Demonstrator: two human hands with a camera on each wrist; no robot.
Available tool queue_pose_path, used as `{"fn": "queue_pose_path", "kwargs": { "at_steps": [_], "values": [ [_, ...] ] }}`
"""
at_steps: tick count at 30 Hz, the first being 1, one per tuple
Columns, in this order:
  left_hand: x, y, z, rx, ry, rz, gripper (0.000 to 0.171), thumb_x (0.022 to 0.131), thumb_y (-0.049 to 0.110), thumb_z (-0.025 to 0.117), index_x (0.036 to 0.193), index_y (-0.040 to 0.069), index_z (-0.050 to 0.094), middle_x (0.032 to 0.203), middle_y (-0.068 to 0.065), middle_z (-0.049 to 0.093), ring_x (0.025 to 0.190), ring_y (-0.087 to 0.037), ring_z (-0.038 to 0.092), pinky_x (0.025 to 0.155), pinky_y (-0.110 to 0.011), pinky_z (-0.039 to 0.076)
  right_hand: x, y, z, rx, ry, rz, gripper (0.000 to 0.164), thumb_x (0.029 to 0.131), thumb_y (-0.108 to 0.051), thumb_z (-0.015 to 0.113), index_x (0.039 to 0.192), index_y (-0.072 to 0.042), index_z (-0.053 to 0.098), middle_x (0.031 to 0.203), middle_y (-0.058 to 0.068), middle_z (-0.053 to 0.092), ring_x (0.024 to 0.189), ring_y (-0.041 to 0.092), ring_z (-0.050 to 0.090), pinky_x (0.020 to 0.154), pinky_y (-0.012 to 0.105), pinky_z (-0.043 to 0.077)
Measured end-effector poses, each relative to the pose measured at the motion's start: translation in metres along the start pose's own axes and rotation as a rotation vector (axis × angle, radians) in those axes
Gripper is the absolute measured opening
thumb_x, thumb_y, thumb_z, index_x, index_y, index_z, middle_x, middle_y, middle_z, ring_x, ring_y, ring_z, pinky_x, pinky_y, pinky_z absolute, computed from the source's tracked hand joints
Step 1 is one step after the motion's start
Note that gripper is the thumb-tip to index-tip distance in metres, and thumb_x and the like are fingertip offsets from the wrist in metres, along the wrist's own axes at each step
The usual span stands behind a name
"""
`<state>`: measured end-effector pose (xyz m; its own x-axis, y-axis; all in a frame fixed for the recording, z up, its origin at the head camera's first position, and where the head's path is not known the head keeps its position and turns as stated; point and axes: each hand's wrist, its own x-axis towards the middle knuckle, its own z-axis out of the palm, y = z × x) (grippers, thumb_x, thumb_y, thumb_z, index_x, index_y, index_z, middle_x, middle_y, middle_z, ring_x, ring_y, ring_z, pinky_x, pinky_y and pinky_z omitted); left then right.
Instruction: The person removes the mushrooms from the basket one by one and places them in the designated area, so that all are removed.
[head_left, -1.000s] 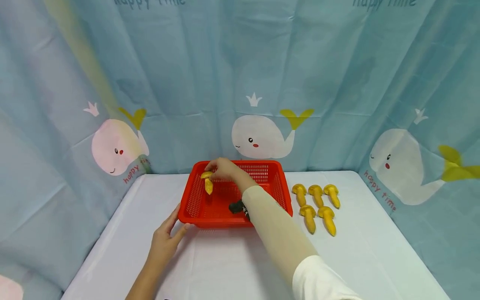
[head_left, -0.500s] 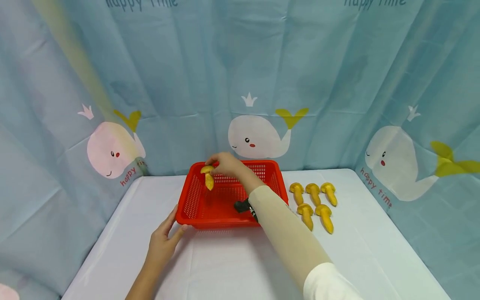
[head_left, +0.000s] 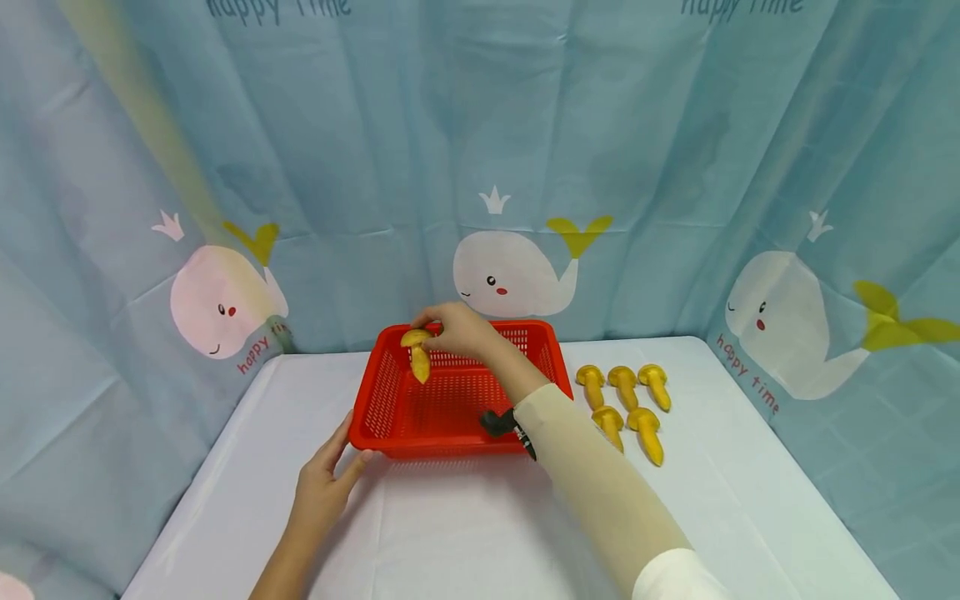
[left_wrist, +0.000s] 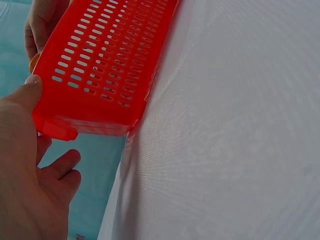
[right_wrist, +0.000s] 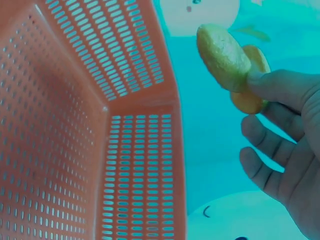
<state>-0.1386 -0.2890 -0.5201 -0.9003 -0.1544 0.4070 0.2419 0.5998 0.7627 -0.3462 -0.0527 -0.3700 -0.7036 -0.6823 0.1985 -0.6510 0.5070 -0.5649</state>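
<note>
With thumb and fingertips my right hand (head_left: 457, 330) pinches a yellow toy mushroom (head_left: 420, 363), its stem pointing down over the back left of the red plastic basket (head_left: 450, 450). Seen from the right wrist, the mushroom (right_wrist: 225, 57) is above the basket's rim, apart from the perforated wall (right_wrist: 142, 175); the other fingers of that hand (right_wrist: 295, 130) are bent and loose. My left hand (head_left: 324, 479) grips the basket's front left corner. In the left wrist view the thumb of the left hand (left_wrist: 25, 150) lies at the rim and several fingers are on the other side.
To the right of the basket, several yellow mushrooms (head_left: 645, 433) lie in two rows on the white tablecloth (head_left: 450, 533). A blue curtain with whale prints (head_left: 517, 271) hangs behind and at both sides. A dark wrist mount (head_left: 498, 423) on the right arm overlaps the basket.
My right hand has lifted slightly with the mushroom, and its forearm has swung a little to the right. The view has shifted slightly. My left hand keeps its grip on the corner.
</note>
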Motion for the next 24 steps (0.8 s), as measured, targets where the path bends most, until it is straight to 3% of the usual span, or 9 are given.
{"fn": "queue_pose_path", "kwargs": {
  "at_steps": [8, 14, 20, 24],
  "values": [
    [0.001, -0.003, 0.001, -0.002, 0.005, 0.014, 0.077, 0.09, 0.02, 0.08, 0.158, 0.027, 0.042, 0.157, 0.002, 0.049, 0.137, 0.003, 0.047, 0.102, -0.002, 0.033, -0.024, -0.016, -0.014, -0.001, 0.046, -0.035, 0.031, 0.094, -0.023, 0.076, 0.124, -0.023, 0.073, 0.119, -0.009, 0.07, 0.094, 0.011, 0.063, 0.08, 0.024, 0.056],
    [0.0, -0.007, 0.001, -0.012, -0.005, 0.027, 0.077, 0.091, 0.017, 0.079, 0.158, 0.023, 0.041, 0.157, 0.0, 0.048, 0.134, 0.016, 0.041, 0.103, -0.001, 0.032, -0.045, -0.017, -0.017, 0.008, 0.084, -0.042, 0.03, 0.093, -0.021, 0.077, 0.123, -0.023, 0.073, 0.121, -0.01, 0.07, 0.099, 0.009, 0.066, 0.087, 0.026, 0.057],
    [-0.001, -0.003, 0.0, -0.019, 0.003, 0.016, 0.078, 0.09, 0.018, 0.08, 0.158, 0.025, 0.042, 0.157, 0.0, 0.049, 0.133, 0.015, 0.041, 0.103, -0.001, 0.032, -0.066, -0.017, -0.019, 0.019, 0.123, -0.084, 0.029, 0.092, -0.02, 0.078, 0.121, -0.023, 0.074, 0.111, -0.012, 0.071, 0.091, 0.014, 0.062, 0.079, 0.029, 0.057],
    [0.0, 0.0, 0.0, -0.033, 0.01, 0.033, 0.079, 0.089, 0.016, 0.081, 0.157, 0.024, 0.043, 0.156, -0.003, 0.049, 0.133, 0.014, 0.043, 0.103, -0.001, 0.033, -0.08, -0.016, -0.021, 0.005, 0.143, -0.1, 0.03, 0.093, -0.022, 0.078, 0.122, -0.025, 0.073, 0.11, -0.017, 0.069, 0.09, 0.011, 0.059, 0.074, 0.024, 0.054]
  ]
}}
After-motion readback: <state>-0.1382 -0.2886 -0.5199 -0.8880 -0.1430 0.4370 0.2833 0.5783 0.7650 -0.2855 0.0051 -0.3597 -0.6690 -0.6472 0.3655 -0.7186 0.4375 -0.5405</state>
